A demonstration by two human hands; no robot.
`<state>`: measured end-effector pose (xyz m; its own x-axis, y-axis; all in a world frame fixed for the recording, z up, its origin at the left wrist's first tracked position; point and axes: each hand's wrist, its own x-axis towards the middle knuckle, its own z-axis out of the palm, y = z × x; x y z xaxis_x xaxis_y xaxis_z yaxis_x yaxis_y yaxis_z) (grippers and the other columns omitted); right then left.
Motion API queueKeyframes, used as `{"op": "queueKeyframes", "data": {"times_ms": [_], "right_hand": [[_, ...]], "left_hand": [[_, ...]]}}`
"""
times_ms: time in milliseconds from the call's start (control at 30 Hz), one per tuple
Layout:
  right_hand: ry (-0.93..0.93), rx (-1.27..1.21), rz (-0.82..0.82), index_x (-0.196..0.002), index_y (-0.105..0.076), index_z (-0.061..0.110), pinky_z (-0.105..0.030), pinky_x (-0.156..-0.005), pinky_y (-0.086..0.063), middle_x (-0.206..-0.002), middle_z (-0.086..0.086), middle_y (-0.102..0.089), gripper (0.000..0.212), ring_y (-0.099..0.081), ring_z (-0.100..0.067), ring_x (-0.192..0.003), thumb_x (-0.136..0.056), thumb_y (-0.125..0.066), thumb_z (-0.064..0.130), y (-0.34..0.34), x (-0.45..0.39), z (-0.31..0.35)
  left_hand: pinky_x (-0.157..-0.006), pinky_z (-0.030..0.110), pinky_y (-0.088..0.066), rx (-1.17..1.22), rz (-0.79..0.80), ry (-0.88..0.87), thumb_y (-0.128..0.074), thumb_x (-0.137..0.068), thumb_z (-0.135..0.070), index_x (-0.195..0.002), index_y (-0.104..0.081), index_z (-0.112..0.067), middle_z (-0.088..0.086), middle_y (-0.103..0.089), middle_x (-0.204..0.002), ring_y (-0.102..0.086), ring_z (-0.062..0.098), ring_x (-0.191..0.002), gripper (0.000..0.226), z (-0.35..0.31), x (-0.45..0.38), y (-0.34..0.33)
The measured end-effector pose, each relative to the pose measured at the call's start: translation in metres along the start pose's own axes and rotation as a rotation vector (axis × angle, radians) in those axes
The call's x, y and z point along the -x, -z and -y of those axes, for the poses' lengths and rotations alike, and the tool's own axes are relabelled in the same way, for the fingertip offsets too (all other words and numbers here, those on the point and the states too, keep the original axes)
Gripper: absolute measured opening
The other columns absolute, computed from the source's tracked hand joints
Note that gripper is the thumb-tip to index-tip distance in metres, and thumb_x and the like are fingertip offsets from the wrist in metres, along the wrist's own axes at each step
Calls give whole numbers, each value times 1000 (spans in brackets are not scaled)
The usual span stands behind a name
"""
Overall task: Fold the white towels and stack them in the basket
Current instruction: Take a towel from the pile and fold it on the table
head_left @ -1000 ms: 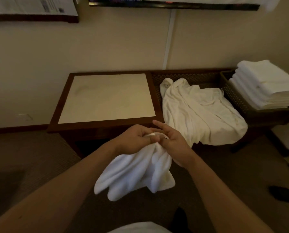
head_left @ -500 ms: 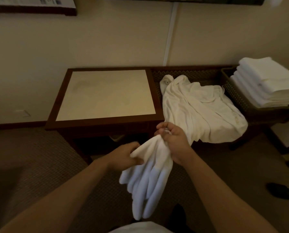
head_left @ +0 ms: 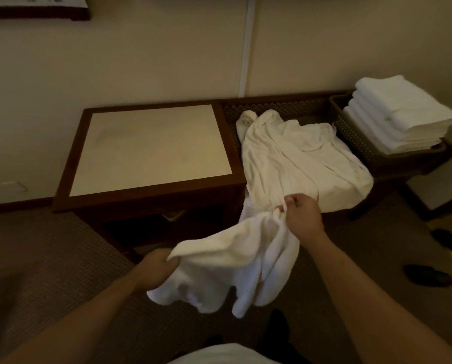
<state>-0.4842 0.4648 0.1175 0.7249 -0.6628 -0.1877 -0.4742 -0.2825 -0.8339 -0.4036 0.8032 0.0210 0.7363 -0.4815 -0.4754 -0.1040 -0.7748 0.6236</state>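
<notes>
A white towel (head_left: 227,264) hangs in the air in front of me, above the carpet, stretched between both hands. My left hand (head_left: 158,266) grips its left edge low down. My right hand (head_left: 302,214) pinches its upper right corner, higher and nearer the bench. A pile of unfolded white cloth (head_left: 295,158) lies on the low woven bench. At the far right stands the dark woven basket (head_left: 350,132) with a stack of several folded white towels (head_left: 400,116) in it.
A dark wooden table with a pale inlaid top (head_left: 151,151) stands against the wall, left of the bench. Patterned carpet (head_left: 49,258) covers the floor. Dark shoes (head_left: 427,275) lie on the floor at the right.
My hands have moved apart: the left went down and left, the right up and right. The towel, bunched between them before, is now spread out.
</notes>
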Motion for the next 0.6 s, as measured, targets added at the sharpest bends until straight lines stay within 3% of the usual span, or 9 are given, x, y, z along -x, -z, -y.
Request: {"op": "queueKeyframes", "data": {"times_ms": [67,100,167,200,300,367,467,533,600], "right_hand": [[-75,14,-31,-96,-66,2,-9,-60,-42,-79,4,-64,23,-63,-11,-81,-105,-47,12,-14,9,-7],[-111,-33,-16,-102,-66,2,-10,-66,-47,-86,0,-68,21,-63,-9,-82,-104,-48,12,-22,12,-11],[-248,-176,53,-121,-64,5,-32,-90,-56,-108,-7,-70,23,-65,-20,-99,-100,-57,13,-41,18,-17],[-347,-267,96,-127,-61,6,-42,-94,-56,-117,-10,-67,30,-63,-26,-106,-98,-61,14,-48,21,-21],[-522,-402,167,-129,-61,8,-47,-89,-57,-125,-15,-63,37,-62,-30,-108,-94,-67,16,-57,31,-29],[-438,-345,172,-131,-60,9,-42,-89,-56,-125,-9,-62,40,-61,-22,-105,-92,-69,17,-58,37,-32],[-211,-239,110,-126,-61,12,-34,-95,-52,-104,7,-66,34,-61,-5,-94,-93,-69,11,-54,53,-28],[-94,-233,87,-125,-60,17,-38,-98,-55,-103,8,-71,31,-66,-5,-98,-96,-65,8,-53,64,-27],[-45,-276,58,-132,-53,25,-34,-95,-56,-110,9,-69,41,-66,-5,-103,-96,-63,7,-54,71,-23]], "left_hand": [[-79,39,-54,207,-69,-24,-54,-101,-27,-107,-64,-22,2,-66,-104,-65,17,-94,13,-34,1,-2],[-77,37,-53,295,-72,-20,-56,-101,-24,-112,-61,-21,2,-63,-108,-63,16,-97,13,-54,1,-4],[-74,31,-51,482,-42,28,-60,-99,-23,-124,-53,-25,-1,-57,-117,-59,16,-103,26,-86,3,-12],[-73,30,-52,597,-27,56,-61,-98,-24,-129,-50,-30,-2,-55,-121,-59,18,-105,33,-97,4,-17],[-75,34,-57,805,-62,50,-67,-96,-27,-134,-46,-45,-11,-49,-123,-58,20,-110,48,-115,6,-22],[-78,34,-57,786,-95,-10,-67,-96,-26,-127,-56,-43,-10,-53,-122,-59,19,-109,37,-118,6,-22],[-90,42,-57,760,-95,-15,-63,-98,-25,-108,-71,-29,0,-67,-110,-64,23,-106,14,-119,12,-23],[-92,44,-57,801,-104,25,-62,-99,-23,-106,-73,-23,4,-71,-107,-66,26,-108,13,-114,14,-24],[-89,42,-58,974,-58,43,-60,-99,-12,-114,-70,-17,13,-69,-112,-65,32,-111,19,-113,17,-22]]}}
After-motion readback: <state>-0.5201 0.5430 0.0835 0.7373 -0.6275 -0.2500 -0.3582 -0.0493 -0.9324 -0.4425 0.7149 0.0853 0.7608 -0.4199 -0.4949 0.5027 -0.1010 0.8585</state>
